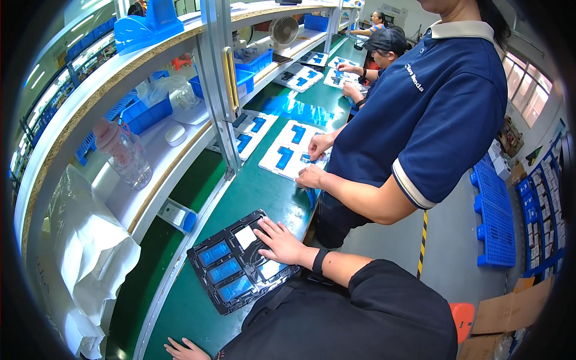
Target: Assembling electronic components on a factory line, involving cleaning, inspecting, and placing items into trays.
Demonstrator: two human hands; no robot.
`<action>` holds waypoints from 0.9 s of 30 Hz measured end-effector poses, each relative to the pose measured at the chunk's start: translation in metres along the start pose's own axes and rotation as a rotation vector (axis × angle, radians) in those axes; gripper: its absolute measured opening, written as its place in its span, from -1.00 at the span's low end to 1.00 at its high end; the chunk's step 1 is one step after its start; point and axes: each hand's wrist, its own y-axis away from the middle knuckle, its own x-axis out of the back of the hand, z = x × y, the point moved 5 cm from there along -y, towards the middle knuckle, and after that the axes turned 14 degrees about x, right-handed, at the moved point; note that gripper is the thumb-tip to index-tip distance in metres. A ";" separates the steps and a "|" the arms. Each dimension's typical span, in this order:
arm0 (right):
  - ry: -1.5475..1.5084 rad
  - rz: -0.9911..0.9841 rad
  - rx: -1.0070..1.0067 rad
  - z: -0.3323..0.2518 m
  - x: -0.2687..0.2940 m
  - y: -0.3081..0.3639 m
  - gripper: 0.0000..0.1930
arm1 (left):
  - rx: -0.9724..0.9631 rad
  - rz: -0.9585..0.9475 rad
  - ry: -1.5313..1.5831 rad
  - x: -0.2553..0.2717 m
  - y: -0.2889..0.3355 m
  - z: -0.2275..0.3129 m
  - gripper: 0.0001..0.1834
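A black plastic tray (223, 302) with several compartments lies at a slant on the green bench. Shiny blue rectangular pieces (224, 270) fill its left row. Paler pieces, among them a white one (245, 237), sit along the other side. My right hand (281, 242) rests on the tray's far right part, fingers spread and flat, partly covering the pale pieces. At the lower edge of the picture my left hand (187, 350) lies on the bench, its fingers apart and nothing in them.
Beside me a co-worker in a navy shirt (420, 114) handles small pieces over a white tray (273, 171). To the left, a shelf (162, 207) holds a bottle (126, 159) and blue bins (147, 114). White plastic sheeting (84, 240) hangs there. Cardboard (510, 309) lies at the lower right.
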 end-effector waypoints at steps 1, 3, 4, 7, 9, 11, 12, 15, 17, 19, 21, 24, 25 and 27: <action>0.001 0.002 0.000 0.000 0.000 0.000 -0.37 | -0.003 -0.001 -0.001 0.001 0.000 0.000 -0.54; 0.001 0.001 -0.002 0.000 -0.001 0.001 -0.37 | -0.004 -0.001 -0.001 0.001 0.000 0.001 -0.54; 0.000 -0.002 -0.005 0.001 -0.001 0.001 -0.37 | -0.011 0.014 -0.003 0.000 0.000 0.001 -0.54; -0.008 -0.018 -0.010 0.000 0.000 0.001 -0.37 | -0.021 0.020 -0.008 0.002 0.000 0.001 -0.54; -0.010 -0.021 -0.012 0.000 0.000 0.000 -0.36 | -0.023 0.012 -0.010 0.001 0.000 0.001 -0.53; -0.013 -0.026 -0.012 0.000 -0.001 0.000 -0.36 | -0.028 0.036 -0.016 0.000 0.001 0.000 -0.54; -0.014 -0.022 -0.012 0.000 -0.001 0.000 -0.36 | -0.028 0.035 -0.016 0.000 0.001 0.000 -0.54; -0.013 -0.019 -0.010 0.000 -0.001 0.001 -0.36 | -0.034 0.025 -0.026 -0.001 0.002 -0.001 -0.54; -0.012 -0.017 -0.009 0.000 -0.002 0.001 -0.36 | -0.028 0.019 -0.029 -0.002 0.002 -0.001 -0.53; -0.018 -0.008 -0.010 0.001 -0.004 0.001 -0.36 | -0.024 0.016 -0.032 -0.002 0.002 -0.001 -0.53; -0.016 -0.004 -0.006 0.001 -0.003 0.001 -0.36 | -0.020 0.011 -0.035 -0.002 0.002 -0.002 -0.53; -0.011 0.000 -0.002 0.001 -0.003 0.001 -0.36 | -0.019 -0.021 -0.026 0.000 0.000 -0.001 -0.52; -0.007 0.000 -0.001 0.001 -0.004 0.000 -0.36 | -0.012 -0.040 -0.017 0.002 0.000 -0.001 -0.52; -0.007 -0.004 -0.004 0.000 -0.003 0.000 -0.36 | -0.003 -0.061 -0.012 0.003 0.000 0.000 -0.51</action>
